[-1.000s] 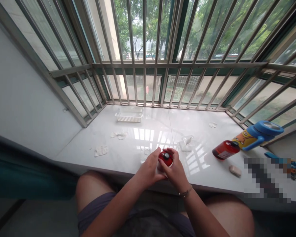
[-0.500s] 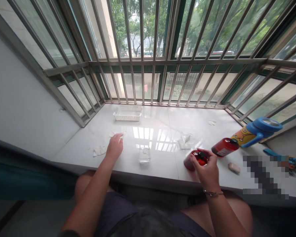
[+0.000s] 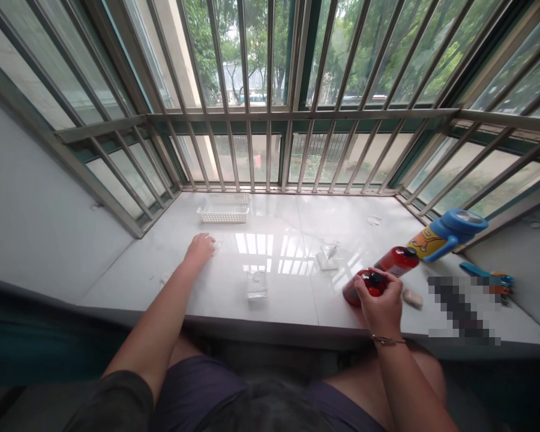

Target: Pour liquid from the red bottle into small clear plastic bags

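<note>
right hand (image 3: 381,294) wraps its fingers round the top of a glossy red, black-capped bottle (image 3: 353,292) on the white windowsill (image 3: 292,303), a second red bottle (image 3: 392,260) and a yellow-and-blue handled flask (image 3: 443,233) bearing an orange cartoon figure crowding just behind. left hand (image 3: 200,249), fingers bent, is at a crumpled white tissue (image 3: 218,246); whether it grips it, i cannot tell.

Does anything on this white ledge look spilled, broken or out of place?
I see no spill or breakage. A crumpled white scrap at the back right of the ledge looks like stray litter; another pale scrap shows by the left hand.
</note>
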{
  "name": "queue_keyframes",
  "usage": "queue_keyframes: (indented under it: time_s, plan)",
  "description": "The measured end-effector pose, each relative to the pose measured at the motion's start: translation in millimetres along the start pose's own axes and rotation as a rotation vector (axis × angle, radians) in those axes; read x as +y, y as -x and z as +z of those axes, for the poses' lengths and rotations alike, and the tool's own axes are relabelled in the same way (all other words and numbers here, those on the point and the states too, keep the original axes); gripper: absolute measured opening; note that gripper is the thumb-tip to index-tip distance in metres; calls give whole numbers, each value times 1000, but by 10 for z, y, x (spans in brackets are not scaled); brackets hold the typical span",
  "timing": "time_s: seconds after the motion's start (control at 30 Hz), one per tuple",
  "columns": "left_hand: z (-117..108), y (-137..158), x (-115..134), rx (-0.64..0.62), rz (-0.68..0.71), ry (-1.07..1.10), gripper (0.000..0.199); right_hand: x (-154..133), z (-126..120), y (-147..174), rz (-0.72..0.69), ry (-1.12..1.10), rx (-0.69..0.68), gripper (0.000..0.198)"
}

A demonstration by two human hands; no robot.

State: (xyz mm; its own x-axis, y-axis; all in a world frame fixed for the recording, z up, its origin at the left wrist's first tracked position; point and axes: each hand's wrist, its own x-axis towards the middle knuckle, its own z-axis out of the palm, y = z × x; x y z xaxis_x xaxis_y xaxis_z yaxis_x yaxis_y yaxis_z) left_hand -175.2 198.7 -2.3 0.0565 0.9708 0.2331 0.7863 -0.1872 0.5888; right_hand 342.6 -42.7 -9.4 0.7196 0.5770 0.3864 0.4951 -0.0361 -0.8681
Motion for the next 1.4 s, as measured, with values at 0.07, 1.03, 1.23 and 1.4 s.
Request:
queue_keyframes:
  time_s: [0.07, 1.03, 1.23, 1.4]
  plan:
    - [-19, 31, 40, 19, -7, 26, 16, -14, 3, 7, 0, -1, 8, 70]
    - [478, 1456, 1475, -105, -56, 950, 47, 28, 31, 19, -25, 41, 34, 66]
    - [758, 1533, 1258, -130, 1, 880, 38, 47, 23, 13, -35, 57, 30, 67]
    - [754, 1613, 1172, -185, 13, 734, 55, 48, 36, 17, -42, 51, 41, 66]
